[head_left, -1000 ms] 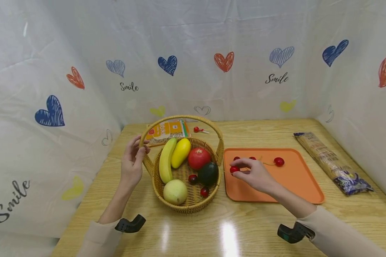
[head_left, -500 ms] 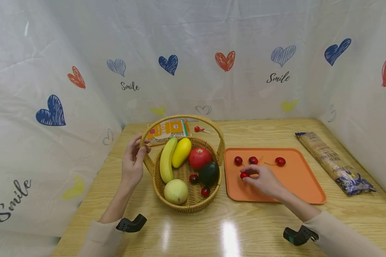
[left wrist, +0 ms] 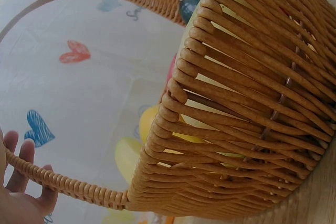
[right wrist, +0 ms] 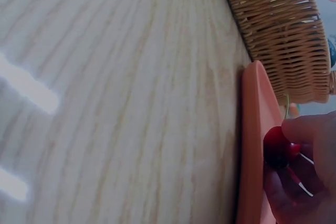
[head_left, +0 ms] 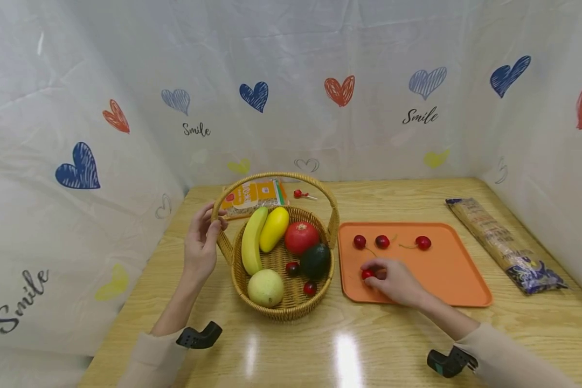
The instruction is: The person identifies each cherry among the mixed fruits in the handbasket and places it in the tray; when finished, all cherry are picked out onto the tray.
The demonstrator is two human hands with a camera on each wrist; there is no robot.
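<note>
My left hand (head_left: 201, 245) holds the left side of the wicker basket's handle (left wrist: 68, 182), thumb in front and fingers behind. In the basket (head_left: 283, 312) lie a banana (head_left: 253, 242), a yellow mango-like fruit (head_left: 274, 230), a pomegranate (head_left: 302, 238), a dark green avocado (head_left: 315, 262), a pale round fruit (head_left: 265, 288) and two cherries (head_left: 310, 288). Over the near left part of the orange tray (head_left: 441, 280), my right hand (head_left: 395, 281) pinches a red cherry (right wrist: 276, 148) between thumb and fingers. Three stemmed cherries (head_left: 382, 241) lie along the tray's far side.
Behind the basket lies an orange-and-clear food packet (head_left: 252, 198), with a red lollipop (head_left: 298, 193) to its right. A long clear-and-purple packet (head_left: 504, 245) lies right of the tray. Printed white sheeting (head_left: 291, 134) walls the wooden table (head_left: 291, 355).
My right hand has moved with the cherry from the tray's left edge rightward, then down toward the near side, uncovering the cherries behind it. My left hand stays on the handle.
</note>
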